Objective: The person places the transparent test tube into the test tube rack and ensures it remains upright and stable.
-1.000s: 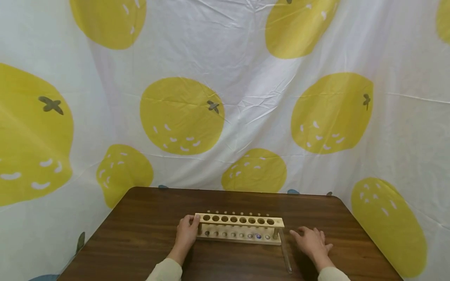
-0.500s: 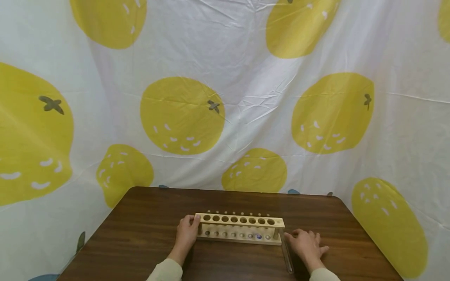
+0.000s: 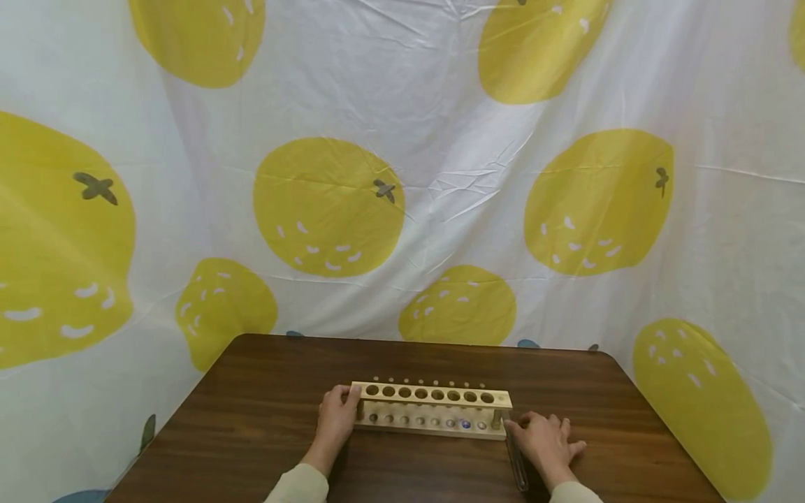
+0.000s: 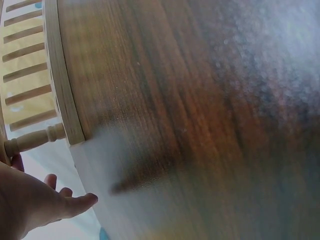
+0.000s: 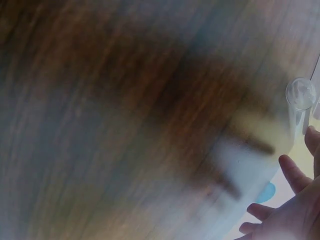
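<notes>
A pale wooden test tube rack (image 3: 434, 412) stands on the table, with a row of round holes in its top bar and matching hollows in its base. My left hand (image 3: 335, 419) grips the left end of the top bar, its other fingers loose in the left wrist view. A clear glass test tube (image 3: 518, 464) lies by the rack's right end, pointing towards me. Over its far part is my right hand (image 3: 544, 440), fingers spread. Whether the fingertips touch the glass cannot be told. In the right wrist view the test tube's round end (image 5: 301, 93) shows near the fingers.
Short pegs (image 3: 436, 382) rise in a row behind the rack's top bar. A small blue-violet spot (image 3: 465, 424) shows in one base hollow. The dark wood table (image 3: 270, 391) ends at a cloth (image 3: 453, 230) printed with yellow fruit.
My right hand has moved left, from beside the test tube to its far part. The left hand and the rack have stayed in place.
</notes>
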`<state>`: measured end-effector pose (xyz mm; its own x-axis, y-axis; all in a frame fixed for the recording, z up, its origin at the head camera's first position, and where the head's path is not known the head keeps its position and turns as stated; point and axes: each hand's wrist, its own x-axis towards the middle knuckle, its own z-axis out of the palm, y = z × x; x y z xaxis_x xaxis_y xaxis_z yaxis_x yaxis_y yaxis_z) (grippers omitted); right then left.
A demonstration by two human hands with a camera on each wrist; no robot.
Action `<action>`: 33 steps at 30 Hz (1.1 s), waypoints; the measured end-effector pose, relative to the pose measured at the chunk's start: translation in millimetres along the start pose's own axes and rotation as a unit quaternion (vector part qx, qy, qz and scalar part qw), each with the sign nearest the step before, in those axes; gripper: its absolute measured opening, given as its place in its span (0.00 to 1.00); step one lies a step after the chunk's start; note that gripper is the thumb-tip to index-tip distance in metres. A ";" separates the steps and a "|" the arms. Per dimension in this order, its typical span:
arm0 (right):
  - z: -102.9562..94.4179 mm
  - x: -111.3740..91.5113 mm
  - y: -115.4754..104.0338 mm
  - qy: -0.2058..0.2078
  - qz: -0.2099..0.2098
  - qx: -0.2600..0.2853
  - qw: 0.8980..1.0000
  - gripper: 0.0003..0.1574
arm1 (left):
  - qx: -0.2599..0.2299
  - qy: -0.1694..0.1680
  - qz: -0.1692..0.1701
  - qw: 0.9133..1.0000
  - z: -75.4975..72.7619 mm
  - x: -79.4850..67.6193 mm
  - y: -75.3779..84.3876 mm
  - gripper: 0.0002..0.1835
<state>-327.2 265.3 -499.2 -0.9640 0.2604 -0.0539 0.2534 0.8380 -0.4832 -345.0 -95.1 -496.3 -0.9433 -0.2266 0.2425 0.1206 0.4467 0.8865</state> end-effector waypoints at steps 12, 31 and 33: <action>-6.2 0.2 6.0 -0.004 -0.013 -0.021 1.000 0.36 | 0.000 -0.001 -0.004 1.000 -0.8 -2.5 1.6 0.20; -17.6 -0.9 19.5 0.018 -0.013 -0.097 0.995 0.26 | -0.005 -0.005 -0.009 1.000 0.2 -1.6 0.8 0.20; -18.2 -2.2 20.0 0.022 -0.009 -0.094 0.995 0.36 | -0.004 -0.004 -0.008 1.000 0.0 -2.0 1.0 0.21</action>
<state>-318.5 290.1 -492.9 -0.9651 0.2617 -0.0055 0.2504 0.9169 -0.3108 -343.0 -94.1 -495.9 -0.9478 -0.2261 0.2248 0.1080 0.4356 0.8936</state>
